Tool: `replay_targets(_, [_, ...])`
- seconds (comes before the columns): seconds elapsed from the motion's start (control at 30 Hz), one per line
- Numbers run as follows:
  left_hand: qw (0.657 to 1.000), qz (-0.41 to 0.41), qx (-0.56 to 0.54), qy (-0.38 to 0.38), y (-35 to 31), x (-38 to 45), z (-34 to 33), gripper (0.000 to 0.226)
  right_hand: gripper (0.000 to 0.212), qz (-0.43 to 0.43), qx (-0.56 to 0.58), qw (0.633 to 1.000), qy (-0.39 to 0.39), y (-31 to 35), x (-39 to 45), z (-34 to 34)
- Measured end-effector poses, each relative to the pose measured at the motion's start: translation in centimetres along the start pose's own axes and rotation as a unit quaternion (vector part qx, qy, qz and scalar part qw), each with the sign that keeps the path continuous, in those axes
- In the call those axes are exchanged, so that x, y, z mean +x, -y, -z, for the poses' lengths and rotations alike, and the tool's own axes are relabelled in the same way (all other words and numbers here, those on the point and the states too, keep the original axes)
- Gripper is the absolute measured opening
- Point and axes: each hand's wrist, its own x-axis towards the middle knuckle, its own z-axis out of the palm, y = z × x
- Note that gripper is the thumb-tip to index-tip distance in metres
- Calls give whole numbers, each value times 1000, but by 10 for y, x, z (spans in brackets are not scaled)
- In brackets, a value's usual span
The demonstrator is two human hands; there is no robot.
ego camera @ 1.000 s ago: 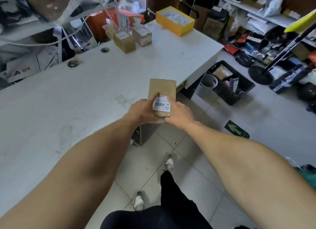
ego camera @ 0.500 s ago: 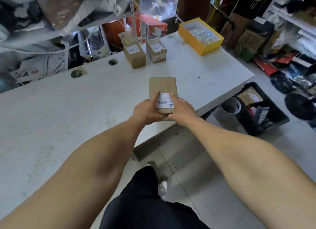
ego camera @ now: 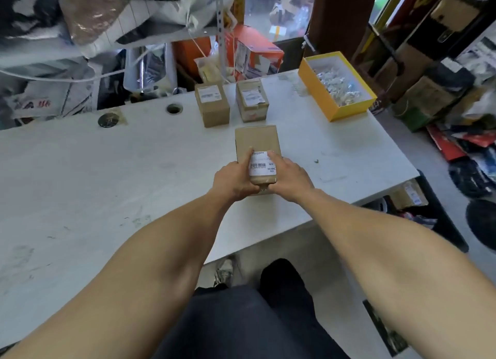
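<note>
Held: brown box [ego camera: 257, 141] at frame centre, over the surface [ego camera: 107, 171]; left hand [ego camera: 233, 180] and right hand [ego camera: 291, 180], each grip curled round its near end. Lower it level (label up), short of the parcel [ego camera: 252, 101] above; release together.

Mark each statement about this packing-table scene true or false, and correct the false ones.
1. The left hand and the right hand both grip the cardboard box. True.
2. Its white label shows a barcode. True.
3. The yellow box is closed with a lid. False: it is open, with small pale items inside.
4. Three labelled boxes stand on the table beyond the held one. False: only two do, the left small box and the right small box, side by side.
</note>
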Motion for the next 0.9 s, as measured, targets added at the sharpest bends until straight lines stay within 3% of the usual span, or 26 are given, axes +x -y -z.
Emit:
replay_targets(0.3, [996, 78, 30, -2, -50, 44, -11, 110, 94, 83, 1, 995, 57, -62, 53, 33])
replay_targets(0.5, [991, 132, -5, -13, -75, 35, -40, 105, 86, 131, 26, 984, 121, -94, 56, 42])
replay_targets(0.8, [983, 139, -108, -58, -71, 24, -62, 101, 90, 103, 139, 981, 91, -106, 44, 13])
replay_targets(0.9, [980, 129, -133, -66, -68, 11, -73, 102, 77, 97, 154, 977, 111, -112, 33, 13])
